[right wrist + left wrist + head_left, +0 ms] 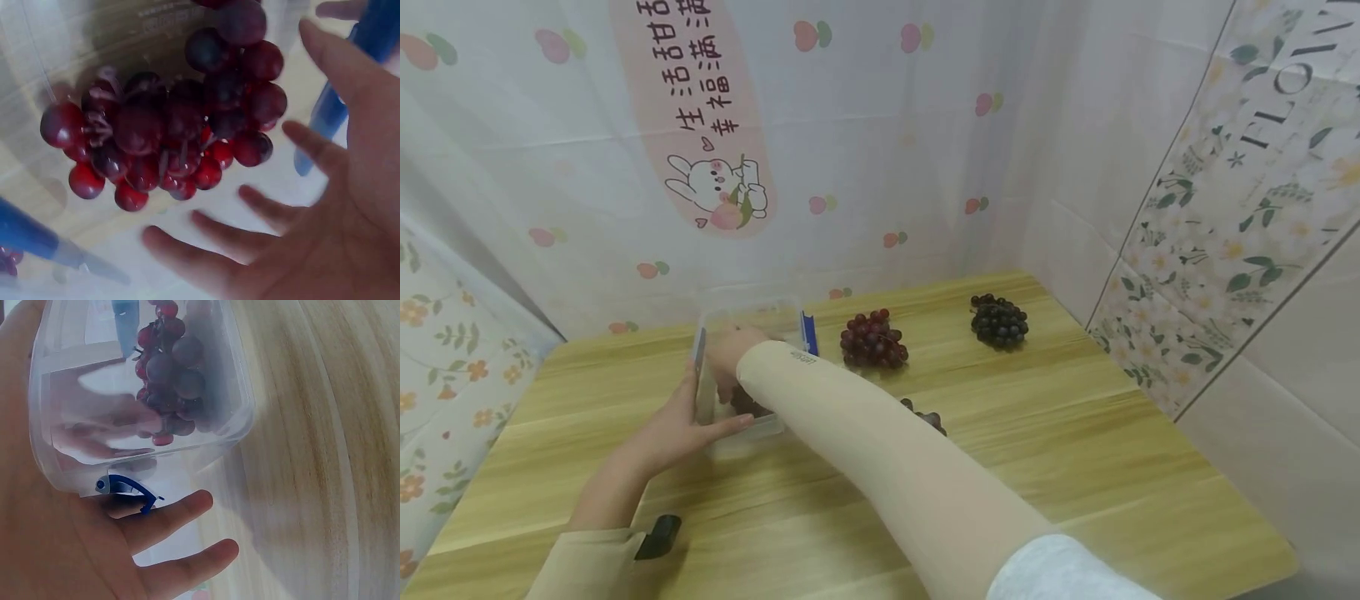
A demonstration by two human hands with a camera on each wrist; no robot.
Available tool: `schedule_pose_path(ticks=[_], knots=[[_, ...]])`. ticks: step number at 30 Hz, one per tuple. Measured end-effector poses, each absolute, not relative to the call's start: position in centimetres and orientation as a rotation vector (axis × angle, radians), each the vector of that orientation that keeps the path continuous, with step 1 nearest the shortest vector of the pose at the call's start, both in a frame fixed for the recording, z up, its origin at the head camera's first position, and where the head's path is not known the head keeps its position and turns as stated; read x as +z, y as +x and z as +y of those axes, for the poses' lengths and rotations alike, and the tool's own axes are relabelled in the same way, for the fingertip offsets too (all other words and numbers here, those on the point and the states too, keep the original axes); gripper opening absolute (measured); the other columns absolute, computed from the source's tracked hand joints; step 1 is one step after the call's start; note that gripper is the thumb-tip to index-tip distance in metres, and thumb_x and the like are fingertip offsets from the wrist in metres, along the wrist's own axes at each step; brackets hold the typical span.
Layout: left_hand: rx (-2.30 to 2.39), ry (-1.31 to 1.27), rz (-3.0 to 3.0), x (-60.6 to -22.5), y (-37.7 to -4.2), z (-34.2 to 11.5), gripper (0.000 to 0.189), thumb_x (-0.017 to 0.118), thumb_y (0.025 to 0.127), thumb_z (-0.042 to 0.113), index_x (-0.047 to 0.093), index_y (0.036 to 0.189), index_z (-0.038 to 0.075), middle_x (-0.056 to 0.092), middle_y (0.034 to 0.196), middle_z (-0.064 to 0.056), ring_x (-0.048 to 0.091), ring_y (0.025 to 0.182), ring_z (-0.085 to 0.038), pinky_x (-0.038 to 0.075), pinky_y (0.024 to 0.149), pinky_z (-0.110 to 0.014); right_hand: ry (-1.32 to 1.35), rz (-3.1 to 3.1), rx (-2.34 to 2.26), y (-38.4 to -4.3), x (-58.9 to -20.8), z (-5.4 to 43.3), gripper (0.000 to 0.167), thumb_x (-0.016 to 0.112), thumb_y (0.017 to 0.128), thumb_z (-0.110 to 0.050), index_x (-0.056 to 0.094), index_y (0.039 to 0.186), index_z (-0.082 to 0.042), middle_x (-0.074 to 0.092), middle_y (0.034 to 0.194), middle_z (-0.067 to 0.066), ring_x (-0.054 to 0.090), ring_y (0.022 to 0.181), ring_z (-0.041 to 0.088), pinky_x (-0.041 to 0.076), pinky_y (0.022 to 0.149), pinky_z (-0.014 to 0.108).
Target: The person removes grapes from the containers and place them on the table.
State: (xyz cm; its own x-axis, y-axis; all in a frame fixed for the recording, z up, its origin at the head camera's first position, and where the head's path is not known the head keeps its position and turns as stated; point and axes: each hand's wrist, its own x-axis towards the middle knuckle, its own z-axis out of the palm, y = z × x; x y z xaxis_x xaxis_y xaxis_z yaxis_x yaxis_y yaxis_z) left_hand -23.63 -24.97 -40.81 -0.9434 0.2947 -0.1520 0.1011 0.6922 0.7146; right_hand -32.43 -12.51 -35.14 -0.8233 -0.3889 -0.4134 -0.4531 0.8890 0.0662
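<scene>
A clear plastic container (pixel 767 429) with blue side latches (pixel 808 333) stands at the back left of the table. My left hand (pixel 673 433) rests against its left side, thumb along the front and fingers extended. In the left wrist view two fingers (pixel 181 519) stretch past a blue latch (pixel 128 487). Inside the container lies a bunch of dark red grapes (pixel 156 131). My right hand (pixel 312 212) is in the container, fingers spread beside the bunch and not wrapped round it. From the head view, the right forearm hides part of the container.
Right of the container lies a red grape bunch (pixel 874 340), and farther right a black one (pixel 1000 322). Another dark bunch (pixel 928 417) shows partly behind the right forearm. Printed curtains (pixel 865 150) hang close along the back of the wooden table (pixel 1037 467).
</scene>
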Motion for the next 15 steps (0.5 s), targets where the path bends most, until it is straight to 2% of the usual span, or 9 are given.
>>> schedule_pose_path(ticks=[2, 3, 7, 9, 15], knots=[[1.09, 0.303, 2.644, -40.8, -23.6, -25.0, 0.136, 0.075, 0.096, 0.053, -0.036, 0.161, 0.009, -0.018, 0.174, -0.033, 0.0, 0.159, -0.064, 0.02, 0.119, -0.083, -0.601, 2.659, 0.253, -32.7, -35.7, -12.5, 0.045, 0.084, 0.088, -0.055, 0.075, 0.129, -0.042, 0.056, 0.156, -0.017, 0.051, 0.145, 0.01, 0.046, 0.123, 0.039], [1.086, 0.296, 2.642, -40.8, -23.6, -25.0, 0.136, 0.075, 0.096, 0.054, -0.036, 0.161, 0.008, -0.018, 0.174, -0.033, 0.0, 0.159, -0.064, 0.02, 0.12, -0.083, -0.577, 2.649, 0.262, -32.8, -35.9, -12.5, 0.045, 0.084, 0.087, -0.057, 0.075, 0.127, -0.041, 0.058, 0.154, -0.016, 0.053, 0.143, 0.01, 0.045, 0.123, 0.039], [1.062, 0.274, 2.655, -40.8, -23.6, -25.0, 0.137, 0.074, 0.095, 0.057, -0.037, 0.161, 0.01, -0.019, 0.174, -0.031, 0.0, 0.159, -0.063, 0.019, 0.12, -0.083, -0.61, 2.621, 0.328, -32.5, -35.7, -12.4, 0.028, 0.088, 0.087, -0.048, 0.082, 0.111, -0.036, 0.07, 0.136, -0.019, 0.062, 0.127, 0.004, 0.051, 0.113, 0.023], [1.068, 0.274, 2.652, -40.9, -23.6, -25.0, 0.138, 0.075, 0.095, 0.056, -0.037, 0.161, 0.011, -0.02, 0.174, -0.031, -0.001, 0.159, -0.063, 0.018, 0.12, -0.083, -0.639, 2.611, 0.378, -32.1, -35.4, -12.2, 0.022, 0.089, 0.087, -0.044, 0.082, 0.106, -0.035, 0.071, 0.131, -0.019, 0.062, 0.121, 0.004, 0.052, 0.109, 0.021], [1.094, 0.294, 2.643, -40.8, -23.6, -24.8, 0.137, 0.076, 0.095, 0.052, -0.037, 0.161, 0.01, -0.021, 0.173, -0.031, -0.003, 0.159, -0.064, 0.018, 0.119, -0.084, -0.715, 2.593, 0.552, -30.6, -34.2, -11.6, 0.02, 0.084, 0.092, -0.041, 0.08, 0.11, -0.034, 0.07, 0.13, -0.018, 0.06, 0.114, 0.003, 0.053, 0.102, 0.017]])
